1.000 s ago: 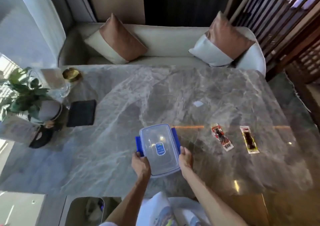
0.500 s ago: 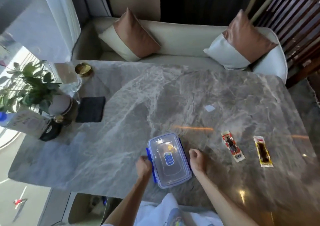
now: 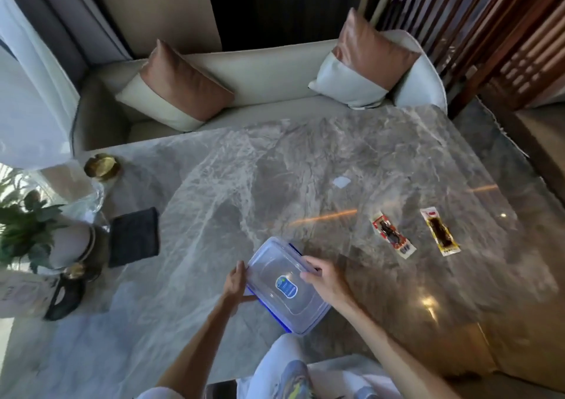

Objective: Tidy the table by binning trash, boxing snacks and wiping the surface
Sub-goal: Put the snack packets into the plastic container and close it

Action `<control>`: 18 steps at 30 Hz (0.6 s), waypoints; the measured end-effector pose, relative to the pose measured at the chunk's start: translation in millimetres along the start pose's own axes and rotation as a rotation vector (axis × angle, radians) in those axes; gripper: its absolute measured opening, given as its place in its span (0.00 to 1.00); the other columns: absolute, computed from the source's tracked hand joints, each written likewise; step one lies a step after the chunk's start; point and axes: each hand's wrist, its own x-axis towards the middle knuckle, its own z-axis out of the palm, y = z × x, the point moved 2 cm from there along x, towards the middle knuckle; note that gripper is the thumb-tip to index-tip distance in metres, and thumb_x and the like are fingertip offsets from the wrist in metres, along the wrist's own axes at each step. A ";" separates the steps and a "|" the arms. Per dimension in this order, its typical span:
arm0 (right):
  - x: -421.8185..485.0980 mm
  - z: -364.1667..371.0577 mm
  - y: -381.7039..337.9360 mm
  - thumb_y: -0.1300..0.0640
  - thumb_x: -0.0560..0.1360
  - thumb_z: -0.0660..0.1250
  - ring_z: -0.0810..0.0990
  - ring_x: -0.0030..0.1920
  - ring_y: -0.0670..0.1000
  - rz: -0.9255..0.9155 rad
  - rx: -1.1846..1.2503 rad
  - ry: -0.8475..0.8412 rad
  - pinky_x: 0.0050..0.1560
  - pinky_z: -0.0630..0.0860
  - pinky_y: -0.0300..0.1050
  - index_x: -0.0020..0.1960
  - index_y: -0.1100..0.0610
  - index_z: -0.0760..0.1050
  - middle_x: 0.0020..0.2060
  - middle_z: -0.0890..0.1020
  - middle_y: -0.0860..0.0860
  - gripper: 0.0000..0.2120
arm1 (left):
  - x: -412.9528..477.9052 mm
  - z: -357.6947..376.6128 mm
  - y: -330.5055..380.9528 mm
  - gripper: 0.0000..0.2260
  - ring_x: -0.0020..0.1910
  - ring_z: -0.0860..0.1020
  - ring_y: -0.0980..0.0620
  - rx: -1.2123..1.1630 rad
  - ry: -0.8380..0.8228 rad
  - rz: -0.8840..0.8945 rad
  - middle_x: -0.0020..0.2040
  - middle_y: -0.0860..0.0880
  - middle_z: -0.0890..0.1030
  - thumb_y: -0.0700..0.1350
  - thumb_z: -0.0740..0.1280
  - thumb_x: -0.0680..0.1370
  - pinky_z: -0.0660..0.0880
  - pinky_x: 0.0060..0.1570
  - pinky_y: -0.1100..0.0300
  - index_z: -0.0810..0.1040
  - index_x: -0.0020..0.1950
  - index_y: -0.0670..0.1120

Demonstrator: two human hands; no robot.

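Clear plastic box, blue-clipped and lidded, gripped by left hand and right hand.

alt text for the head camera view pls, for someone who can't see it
A person's left hand and right hand grip the two sides of a clear lidded plastic box with blue clips, on a grey marble table. Two wrapped snack sticks lie to the right, a small white scrap beyond.
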 end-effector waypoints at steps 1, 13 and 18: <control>0.4 -8.8 -1.6 0.68 0.73 0.68 0.80 0.41 0.45 -0.012 0.047 -0.035 0.48 0.75 0.41 0.62 0.66 0.76 0.47 0.81 0.55 0.17 | -2.1 -1.4 -3.5 0.19 0.51 0.76 0.45 0.026 -0.003 -0.007 0.58 0.43 0.74 0.56 0.53 0.83 0.80 0.44 0.45 0.71 0.61 0.43; -24.0 -170.9 122.7 0.65 0.75 0.68 0.77 0.27 0.38 0.265 0.281 0.434 0.29 0.73 0.27 0.67 0.65 0.73 0.28 0.83 0.44 0.20 | -31.2 49.3 -64.8 0.19 0.41 0.84 0.36 0.482 0.244 0.128 0.51 0.34 0.83 0.36 0.58 0.78 0.81 0.41 0.50 0.70 0.69 0.40; -23.0 -138.1 129.3 0.66 0.75 0.68 0.81 0.54 0.66 0.354 0.314 0.380 0.54 0.79 0.50 0.70 0.63 0.69 0.56 0.81 0.67 0.24 | -44.2 56.9 -65.5 0.16 0.41 0.84 0.36 0.395 0.285 0.115 0.47 0.35 0.84 0.35 0.58 0.78 0.81 0.39 0.48 0.74 0.65 0.38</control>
